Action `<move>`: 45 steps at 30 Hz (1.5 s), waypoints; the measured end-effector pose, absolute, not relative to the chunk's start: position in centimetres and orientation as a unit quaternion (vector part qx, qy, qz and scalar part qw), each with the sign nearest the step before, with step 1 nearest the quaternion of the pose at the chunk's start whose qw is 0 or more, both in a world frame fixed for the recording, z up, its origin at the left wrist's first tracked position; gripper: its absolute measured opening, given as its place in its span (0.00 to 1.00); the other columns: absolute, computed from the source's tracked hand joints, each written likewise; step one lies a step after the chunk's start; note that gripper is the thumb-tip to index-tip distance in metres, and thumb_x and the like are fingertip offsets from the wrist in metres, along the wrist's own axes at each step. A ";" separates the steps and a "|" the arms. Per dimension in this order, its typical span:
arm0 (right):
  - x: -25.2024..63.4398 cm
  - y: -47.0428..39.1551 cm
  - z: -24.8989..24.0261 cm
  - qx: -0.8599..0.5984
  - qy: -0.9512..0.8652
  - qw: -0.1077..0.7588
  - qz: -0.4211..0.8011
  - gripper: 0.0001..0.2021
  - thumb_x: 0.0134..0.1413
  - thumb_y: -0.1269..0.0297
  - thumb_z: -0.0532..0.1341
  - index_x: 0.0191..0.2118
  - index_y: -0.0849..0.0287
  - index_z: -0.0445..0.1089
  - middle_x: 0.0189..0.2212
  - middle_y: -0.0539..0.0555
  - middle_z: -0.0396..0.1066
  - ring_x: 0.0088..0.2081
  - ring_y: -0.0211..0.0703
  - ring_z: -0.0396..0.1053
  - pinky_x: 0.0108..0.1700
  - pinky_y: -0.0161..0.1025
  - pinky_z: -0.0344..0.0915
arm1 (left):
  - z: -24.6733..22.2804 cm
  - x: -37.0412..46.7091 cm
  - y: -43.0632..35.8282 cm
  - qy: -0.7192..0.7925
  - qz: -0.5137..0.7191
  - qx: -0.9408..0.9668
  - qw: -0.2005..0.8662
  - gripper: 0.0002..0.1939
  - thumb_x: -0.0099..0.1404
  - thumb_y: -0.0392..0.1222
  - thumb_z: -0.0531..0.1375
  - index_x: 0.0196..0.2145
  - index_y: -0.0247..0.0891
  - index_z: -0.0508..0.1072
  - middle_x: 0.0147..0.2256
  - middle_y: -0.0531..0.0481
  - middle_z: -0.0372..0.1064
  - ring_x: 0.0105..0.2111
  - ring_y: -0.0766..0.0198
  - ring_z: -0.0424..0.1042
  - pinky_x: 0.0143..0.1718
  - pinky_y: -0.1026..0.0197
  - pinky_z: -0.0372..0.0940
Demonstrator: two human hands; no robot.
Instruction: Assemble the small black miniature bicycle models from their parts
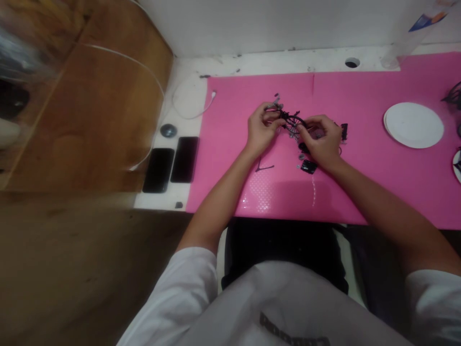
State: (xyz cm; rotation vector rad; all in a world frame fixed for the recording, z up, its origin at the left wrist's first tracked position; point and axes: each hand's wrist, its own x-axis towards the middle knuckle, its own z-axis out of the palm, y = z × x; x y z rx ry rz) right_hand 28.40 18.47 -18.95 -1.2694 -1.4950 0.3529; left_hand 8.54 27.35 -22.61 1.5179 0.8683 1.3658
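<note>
Above the pink mat (230,115), my left hand (262,129) is closed on a small dark bicycle-like frame (276,103), whose upper end sticks out past the fingers. My right hand (324,140) pinches the rim of a miniature black spoked wheel (294,126). The wheel meets the frame between the two hands; whether they are joined I cannot tell. Under and around my right hand lie several small dark and grey parts, among them a shiny black piece (309,166) and a black part (345,130). A thin dark V-shaped piece (264,167) lies below my left wrist.
Two black phones (158,169) and a round dark object (168,130) lie left of the mat. A white cable (190,117) ends on the mat's left edge. White plates (414,125) stand at right, with more dark parts (454,96) beyond. A clear bottle (403,48) stands behind.
</note>
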 end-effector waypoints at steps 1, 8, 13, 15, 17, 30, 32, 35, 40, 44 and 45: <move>28.4 18.5 -18.9 -0.535 -0.628 0.545 0.150 0.18 0.66 0.41 0.71 0.45 0.52 0.79 0.40 0.56 0.81 0.41 0.53 0.80 0.52 0.56 0.81 | -22.4 8.6 27.2 0.353 0.551 0.614 0.441 0.25 0.65 0.50 0.78 0.55 0.46 0.78 0.45 0.47 0.79 0.50 0.55 0.83 0.55 0.51 0.78; 28.2 18.4 -18.8 -0.547 -0.619 0.540 0.161 0.22 0.65 0.37 0.70 0.46 0.52 0.79 0.40 0.57 0.81 0.42 0.54 0.80 0.52 0.57 0.81 | -21.4 8.7 26.6 0.362 0.545 0.622 0.430 0.24 0.65 0.52 0.78 0.55 0.46 0.78 0.43 0.48 0.80 0.48 0.54 0.84 0.53 0.50 0.79; 28.2 18.3 -18.8 -0.549 -0.620 0.538 0.157 0.21 0.66 0.38 0.69 0.47 0.52 0.79 0.41 0.58 0.81 0.43 0.54 0.80 0.51 0.57 0.82 | -22.2 8.5 27.0 0.359 0.545 0.629 0.422 0.24 0.65 0.51 0.78 0.54 0.45 0.79 0.44 0.48 0.81 0.49 0.54 0.84 0.54 0.50 0.79; 28.3 18.4 -19.0 -0.545 -0.620 0.539 0.165 0.21 0.66 0.38 0.69 0.47 0.52 0.79 0.41 0.58 0.81 0.43 0.54 0.80 0.51 0.57 0.81 | -22.5 8.5 27.1 0.357 0.544 0.632 0.421 0.23 0.65 0.50 0.78 0.54 0.45 0.78 0.44 0.47 0.81 0.49 0.54 0.84 0.55 0.50 0.79; 28.4 18.5 -19.2 -0.538 -0.622 0.543 0.172 0.21 0.67 0.39 0.69 0.47 0.52 0.79 0.41 0.58 0.81 0.43 0.54 0.80 0.51 0.58 0.81 | -22.5 8.5 27.0 0.356 0.539 0.638 0.420 0.23 0.66 0.50 0.77 0.55 0.45 0.78 0.45 0.48 0.80 0.50 0.54 0.84 0.56 0.49 0.79; 28.5 18.6 -19.1 -0.541 -0.632 0.532 0.159 0.20 0.66 0.39 0.70 0.46 0.52 0.79 0.41 0.57 0.81 0.40 0.52 0.78 0.48 0.54 0.81 | -21.2 9.0 26.2 0.355 0.535 0.636 0.428 0.21 0.69 0.51 0.75 0.55 0.45 0.77 0.42 0.48 0.81 0.46 0.55 0.85 0.54 0.48 0.80; 28.5 18.6 -19.2 -0.542 -0.632 0.531 0.157 0.20 0.66 0.39 0.69 0.46 0.52 0.80 0.40 0.57 0.81 0.40 0.52 0.78 0.48 0.54 0.81 | -20.9 9.0 26.0 0.354 0.534 0.637 0.429 0.21 0.69 0.50 0.74 0.56 0.45 0.77 0.43 0.48 0.81 0.47 0.55 0.84 0.55 0.48 0.80; 28.6 18.7 -19.5 -0.544 -0.633 0.529 0.156 0.19 0.66 0.40 0.70 0.46 0.51 0.81 0.41 0.56 0.81 0.39 0.52 0.78 0.47 0.53 0.81 | -20.9 8.9 26.0 0.351 0.533 0.639 0.429 0.21 0.69 0.48 0.74 0.56 0.45 0.77 0.44 0.48 0.81 0.48 0.55 0.84 0.54 0.49 0.80; 28.7 18.8 -20.0 -0.542 -0.638 0.522 0.164 0.21 0.60 0.42 0.76 0.48 0.52 0.83 0.42 0.56 0.82 0.38 0.51 0.78 0.48 0.54 0.80 | -22.3 8.8 26.5 0.353 0.534 0.642 0.421 0.22 0.67 0.47 0.76 0.55 0.45 0.77 0.43 0.48 0.82 0.46 0.55 0.85 0.52 0.50 0.80; 28.8 18.7 -19.7 -0.547 -0.638 0.514 0.173 0.19 0.60 0.44 0.76 0.47 0.53 0.84 0.39 0.56 0.81 0.40 0.53 0.79 0.50 0.55 0.80 | -22.9 8.9 26.6 0.355 0.537 0.645 0.410 0.24 0.66 0.50 0.77 0.55 0.44 0.78 0.44 0.47 0.83 0.47 0.54 0.85 0.52 0.50 0.81; 28.8 18.7 -19.5 -0.548 -0.636 0.514 0.175 0.19 0.60 0.44 0.77 0.47 0.53 0.84 0.39 0.56 0.81 0.41 0.53 0.79 0.51 0.55 0.80 | -22.7 8.9 26.6 0.356 0.537 0.646 0.410 0.24 0.65 0.51 0.77 0.55 0.45 0.78 0.44 0.47 0.83 0.47 0.53 0.86 0.52 0.50 0.81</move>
